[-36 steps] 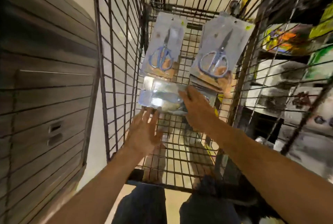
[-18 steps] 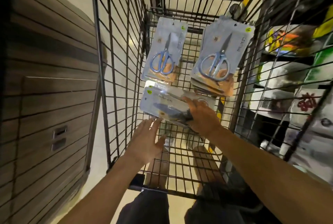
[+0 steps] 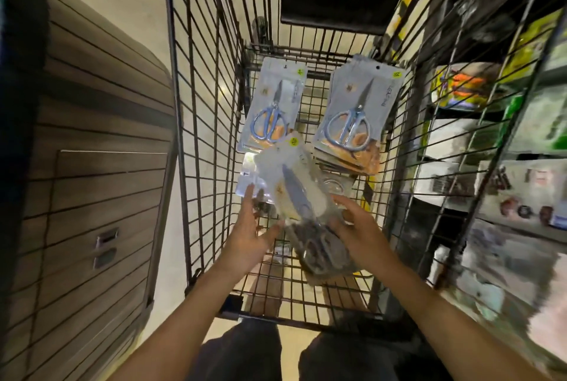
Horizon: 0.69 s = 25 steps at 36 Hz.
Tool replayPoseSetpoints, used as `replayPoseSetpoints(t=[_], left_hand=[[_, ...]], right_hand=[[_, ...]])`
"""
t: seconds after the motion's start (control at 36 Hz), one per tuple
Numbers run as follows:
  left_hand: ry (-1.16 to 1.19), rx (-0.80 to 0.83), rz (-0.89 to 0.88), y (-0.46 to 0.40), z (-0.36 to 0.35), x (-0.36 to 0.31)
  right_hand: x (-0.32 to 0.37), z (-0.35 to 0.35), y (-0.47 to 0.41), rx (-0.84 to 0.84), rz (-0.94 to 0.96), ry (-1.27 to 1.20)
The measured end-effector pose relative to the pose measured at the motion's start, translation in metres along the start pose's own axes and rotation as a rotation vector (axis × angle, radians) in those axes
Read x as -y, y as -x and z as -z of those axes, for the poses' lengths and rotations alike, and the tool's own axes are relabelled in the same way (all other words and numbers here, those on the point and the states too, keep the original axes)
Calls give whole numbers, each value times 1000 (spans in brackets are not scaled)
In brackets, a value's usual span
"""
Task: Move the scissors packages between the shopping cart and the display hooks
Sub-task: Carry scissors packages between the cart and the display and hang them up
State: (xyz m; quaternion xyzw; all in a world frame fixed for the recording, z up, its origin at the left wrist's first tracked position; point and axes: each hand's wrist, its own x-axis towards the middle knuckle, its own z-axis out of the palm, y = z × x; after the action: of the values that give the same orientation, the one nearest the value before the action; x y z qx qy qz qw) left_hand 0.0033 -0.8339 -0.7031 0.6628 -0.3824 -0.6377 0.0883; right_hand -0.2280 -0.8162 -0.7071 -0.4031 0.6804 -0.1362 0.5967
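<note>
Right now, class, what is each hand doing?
Left hand: open, fingers spread beside the raised scissors package.
Right hand: gripping the raised scissors package over the shopping cart.

Single head view, steeply downward into shopping cart [image 3: 214, 104], close above hands.
</note>
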Motion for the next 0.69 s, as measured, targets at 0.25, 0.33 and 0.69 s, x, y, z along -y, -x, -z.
replayPoseSetpoints(t=[0.25,0.33,0.69], left_hand=[[337,-44,-116,-7,-15,-31],[349,-63,-167,-5,-13,-41],[99,-239,-260,4,20,-37]], right_hand=[[21,-7,23,22,-90,-472],[28,-12,22,16,-93,-483],[1,-19,-43,-27,13,222]])
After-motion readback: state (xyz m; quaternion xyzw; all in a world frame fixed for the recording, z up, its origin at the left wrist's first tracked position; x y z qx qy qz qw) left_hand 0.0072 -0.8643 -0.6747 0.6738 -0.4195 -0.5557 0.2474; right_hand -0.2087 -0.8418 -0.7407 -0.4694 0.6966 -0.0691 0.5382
